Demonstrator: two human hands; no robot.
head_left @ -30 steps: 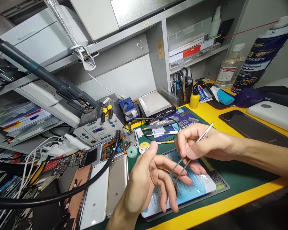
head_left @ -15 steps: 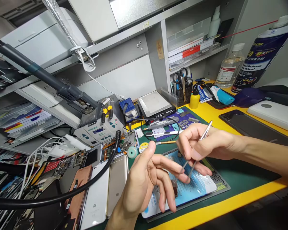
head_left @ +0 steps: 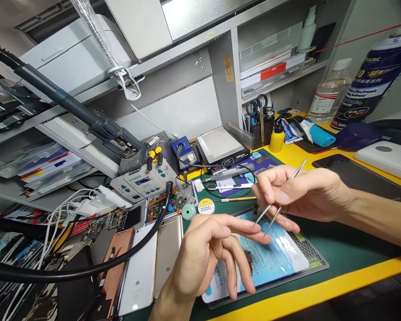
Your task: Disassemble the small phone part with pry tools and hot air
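Observation:
My right hand [head_left: 284, 194] pinches a pair of metal tweezers [head_left: 292, 180] between thumb and fingers. The two tips point down and left, spread apart, at the fingertips of my left hand [head_left: 209, 249]. That hand is open, its fingers stretched out and apart, the index and middle fingers reaching under the tweezer tips. Whether the tips touch the skin I cannot tell. Below both hands lies a blue and white printed sheet [head_left: 277, 254] on a grey perforated plate [head_left: 316, 258]. A small brown piece [head_left: 249, 261] on the sheet is partly hidden by my left fingers.
Phones, among them a white phone [head_left: 138, 272] and a gold phone [head_left: 167, 254], lie at the left. A black hose [head_left: 120, 258] arcs over them. Behind stand a grey control station [head_left: 142, 180] and a flat heating plate [head_left: 220, 145]. A spray can [head_left: 367, 84] is at the right.
My left thumb has lowered from pointing up to lying forward. The tweezers have shifted slightly and still meet the left fingertips. The whole view has moved a little.

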